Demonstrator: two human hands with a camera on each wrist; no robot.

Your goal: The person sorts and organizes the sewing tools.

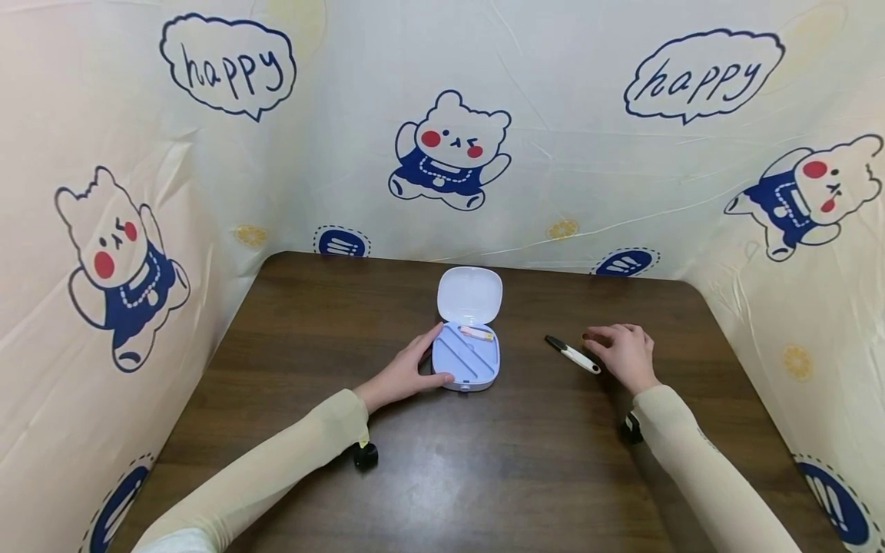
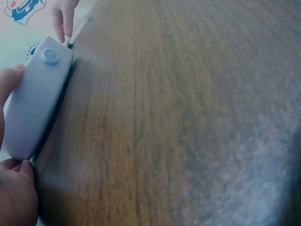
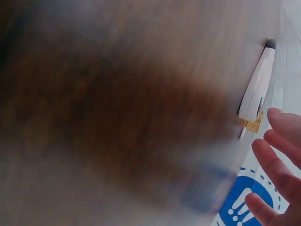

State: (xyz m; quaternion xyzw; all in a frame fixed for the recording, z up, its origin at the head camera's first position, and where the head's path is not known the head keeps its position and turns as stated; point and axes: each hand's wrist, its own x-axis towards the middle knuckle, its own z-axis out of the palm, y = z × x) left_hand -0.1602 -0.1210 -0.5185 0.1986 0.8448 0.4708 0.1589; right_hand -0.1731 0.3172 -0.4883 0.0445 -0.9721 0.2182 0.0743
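Crossing the near part of the brown wood-grain table (image 1: 525, 453), two cream sleeves (image 1: 276, 453) lead to bare hands, each with a small black device (image 1: 366, 456) at the wrist. The left hand (image 1: 404, 375) grips the pale blue case (image 1: 456, 367) by its left side, thumb on the near corner and fingers spread along the wall farther back; a round button (image 2: 50, 56) sits on the case's front. Off to the right, the right hand (image 1: 628, 357) has nothing visible in its hold, fingers loosely bent and parted, just beside a slim white tool (image 1: 581, 359) with a black end, lying slantwise on the table. Inside the case, beyond two slanting dividers (image 1: 466, 349), rests a small pink-and-yellow piece (image 1: 477, 333), too small to identify. Behind stands the raised white lid (image 1: 470, 296), then a bear-printed cloth (image 1: 553, 177) reading "happy".
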